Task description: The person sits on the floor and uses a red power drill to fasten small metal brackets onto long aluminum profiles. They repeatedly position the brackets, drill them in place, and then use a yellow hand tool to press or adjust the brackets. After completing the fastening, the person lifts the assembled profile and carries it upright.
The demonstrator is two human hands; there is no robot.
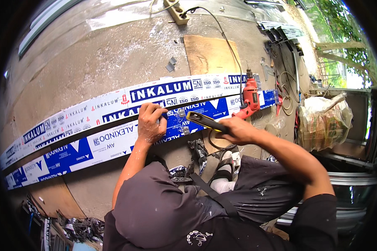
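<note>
Two long profiles wrapped in printed film lie side by side in front of me: a mostly white profile on the far side and a blue-and-white profile nearer me. My left hand rests on them with its fingers curled in a pinch; what they hold, if anything, is too small to make out. Just right of it, small metal brackets and pale shavings lie on the blue film. My right hand grips a yellow-and-black hand tool, its far end above the near profile. The tool's exact kind is unclear.
A red corded drill lies across the profiles' right end, bit pointing away. Its cord runs toward a power strip. Beyond the profiles is a plywood board. A stuffed plastic sack stands at right; torn film lies near my foot.
</note>
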